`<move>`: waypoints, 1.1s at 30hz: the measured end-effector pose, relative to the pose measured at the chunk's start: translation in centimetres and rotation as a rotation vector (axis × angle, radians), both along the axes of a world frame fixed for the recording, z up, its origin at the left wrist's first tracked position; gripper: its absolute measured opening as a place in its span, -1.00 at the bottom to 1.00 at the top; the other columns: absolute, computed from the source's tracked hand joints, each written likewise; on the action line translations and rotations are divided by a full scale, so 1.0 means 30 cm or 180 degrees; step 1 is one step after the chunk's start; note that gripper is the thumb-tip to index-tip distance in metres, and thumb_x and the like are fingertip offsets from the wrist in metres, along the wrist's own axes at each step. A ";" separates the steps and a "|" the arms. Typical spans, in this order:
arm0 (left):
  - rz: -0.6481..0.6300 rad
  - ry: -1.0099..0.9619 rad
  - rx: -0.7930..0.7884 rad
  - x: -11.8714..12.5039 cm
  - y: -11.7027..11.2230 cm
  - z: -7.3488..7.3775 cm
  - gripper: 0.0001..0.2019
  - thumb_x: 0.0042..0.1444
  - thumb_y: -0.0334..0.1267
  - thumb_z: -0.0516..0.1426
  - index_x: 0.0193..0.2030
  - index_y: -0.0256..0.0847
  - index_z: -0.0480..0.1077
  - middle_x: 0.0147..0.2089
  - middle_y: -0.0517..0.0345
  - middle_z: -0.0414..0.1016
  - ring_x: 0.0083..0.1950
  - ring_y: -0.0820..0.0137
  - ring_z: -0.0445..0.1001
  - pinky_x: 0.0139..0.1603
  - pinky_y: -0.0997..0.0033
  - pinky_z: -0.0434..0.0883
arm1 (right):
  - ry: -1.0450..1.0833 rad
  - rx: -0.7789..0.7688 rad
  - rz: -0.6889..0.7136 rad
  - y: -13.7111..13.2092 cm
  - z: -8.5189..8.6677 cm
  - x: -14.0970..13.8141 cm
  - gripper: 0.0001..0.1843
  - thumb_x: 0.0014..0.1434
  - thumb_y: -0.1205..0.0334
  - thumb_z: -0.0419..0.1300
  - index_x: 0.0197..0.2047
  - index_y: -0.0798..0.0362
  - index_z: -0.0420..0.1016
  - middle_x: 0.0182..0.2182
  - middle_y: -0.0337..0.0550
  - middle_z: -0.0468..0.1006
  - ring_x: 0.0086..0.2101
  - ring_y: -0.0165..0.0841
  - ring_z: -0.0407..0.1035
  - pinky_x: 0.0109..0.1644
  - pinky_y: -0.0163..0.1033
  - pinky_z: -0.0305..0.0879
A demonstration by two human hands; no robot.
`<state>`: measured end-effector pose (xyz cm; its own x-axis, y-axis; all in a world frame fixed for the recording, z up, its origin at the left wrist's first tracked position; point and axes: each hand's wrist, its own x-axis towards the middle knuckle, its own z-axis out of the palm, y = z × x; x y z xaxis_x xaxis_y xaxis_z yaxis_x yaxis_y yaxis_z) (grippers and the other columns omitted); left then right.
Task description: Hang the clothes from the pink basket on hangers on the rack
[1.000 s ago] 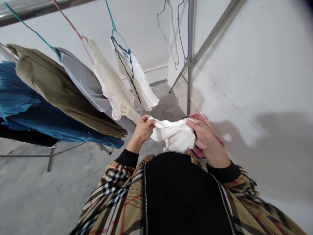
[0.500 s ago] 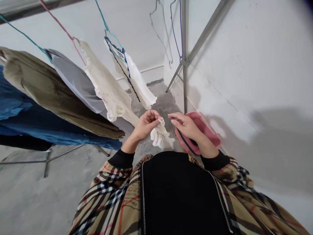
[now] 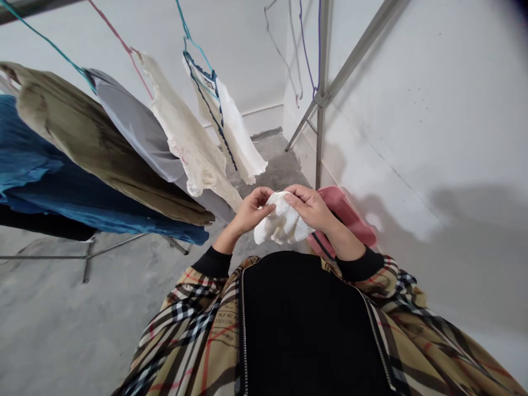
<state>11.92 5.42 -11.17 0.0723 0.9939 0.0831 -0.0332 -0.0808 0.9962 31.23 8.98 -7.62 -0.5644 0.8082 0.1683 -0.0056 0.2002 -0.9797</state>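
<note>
A small crumpled white cloth item (image 3: 282, 223) hangs between my hands, in front of my chest; its exact kind does not show. My left hand (image 3: 253, 210) pinches its upper left edge between thumb and fingers. On the other side, my right hand (image 3: 311, 206) grips the upper right edge the same way. The cloth bunches in folds below my fingertips. Just beyond my left hand hang a cream lace-edged garment (image 3: 185, 143) and a white garment with dark blue trim (image 3: 239, 129).
A pink basket (image 3: 350, 217) stands on the floor behind my right hand, partly covered by it. Grey, olive (image 3: 94, 143) and blue garments (image 3: 103, 198) hang at left. A metal rack post (image 3: 320, 132) rises ahead, with bare hangers (image 3: 317, 49) beside it. A wall is on the right.
My right hand, apart from the cloth before, has moved left and taken hold of it. The cloth is now spread wider between both hands. The view has shifted slightly.
</note>
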 end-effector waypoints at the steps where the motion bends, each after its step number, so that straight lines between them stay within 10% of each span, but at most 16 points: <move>1: -0.0021 0.0246 0.0000 -0.009 0.002 -0.044 -0.75 0.03 -0.29 0.28 -0.13 -0.16 0.42 -0.24 0.16 0.48 -0.24 0.43 0.42 -0.17 0.44 0.35 | 0.0042 -0.0028 -0.0016 -0.005 0.009 0.005 -0.65 0.25 -0.10 0.13 -0.21 0.01 0.51 -0.34 -0.21 0.50 -0.37 -0.42 0.31 -0.30 -0.33 0.26; 7: -0.0104 0.1291 -0.0447 -0.018 0.000 -0.268 -0.77 0.05 -0.28 0.22 -0.12 -0.22 0.45 -0.19 0.11 0.53 -0.25 0.40 0.42 -0.15 0.37 0.37 | 0.0176 0.0019 0.0188 -0.032 0.069 0.047 -0.67 0.25 -0.07 0.17 -0.26 0.03 0.52 -0.38 -0.22 0.48 -0.39 -0.44 0.31 -0.32 -0.34 0.25; 13: -0.0251 0.1203 -0.0599 0.043 -0.015 -0.352 -0.50 0.03 -0.25 0.24 0.15 -0.21 0.36 -0.03 0.01 0.51 -0.23 0.39 0.44 -0.16 0.37 0.40 | 0.0344 -0.0275 0.0349 -0.048 0.088 0.095 -0.69 0.23 -0.05 0.20 -0.27 0.04 0.52 -0.45 -0.25 0.46 -0.49 -0.49 0.28 -0.42 -0.36 0.21; 17: -0.0340 0.0550 -0.0638 0.073 -0.012 -0.364 -0.31 -0.03 -0.23 0.29 0.28 -0.17 0.23 0.12 -0.03 0.44 -0.10 0.34 0.45 -0.09 0.36 0.40 | 0.0402 -0.0322 0.0175 -0.044 0.070 0.133 -0.71 0.21 -0.04 0.23 -0.28 0.03 0.54 -0.44 -0.22 0.50 -0.48 -0.46 0.32 -0.45 -0.36 0.22; 22: -0.0365 0.0049 -0.0755 0.059 -0.013 -0.338 -0.67 -0.04 -0.10 0.31 -0.20 -0.26 0.45 -0.24 0.10 0.51 -0.23 0.37 0.45 -0.14 0.38 0.38 | 0.0476 -0.0265 -0.0252 -0.027 0.033 0.193 -0.77 0.20 0.01 0.25 -0.26 -0.01 0.56 -0.43 -0.22 0.53 -0.45 -0.42 0.36 -0.41 -0.33 0.28; 27: -0.0026 -0.0356 -0.0479 -0.008 -0.019 -0.283 -0.67 -0.14 -0.14 0.38 -0.43 -0.24 0.33 0.03 0.01 0.47 0.05 0.31 0.41 0.08 0.38 0.29 | 0.0520 -0.0263 -0.0994 0.005 -0.006 0.254 -0.73 0.13 -0.06 0.30 -0.26 -0.04 0.54 -0.43 -0.24 0.55 -0.46 -0.40 0.40 -0.40 -0.30 0.34; 33: 0.0055 -0.0466 -0.0933 -0.060 -0.068 -0.228 -0.60 -0.18 -0.13 0.40 -0.42 -0.22 0.27 -0.48 0.36 0.31 -0.47 0.59 0.23 -0.37 0.57 0.18 | 0.0575 -0.0370 -0.1590 0.040 -0.023 0.265 -0.68 0.03 -0.11 0.34 -0.30 -0.05 0.51 -0.50 -0.26 0.53 -0.47 -0.37 0.44 -0.37 -0.24 0.40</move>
<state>10.12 3.38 -18.00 0.0635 0.9781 -0.1984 -0.1789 0.2067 0.9619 39.19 10.19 -8.32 -0.0773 0.9897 0.1208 -0.1080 0.1121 -0.9878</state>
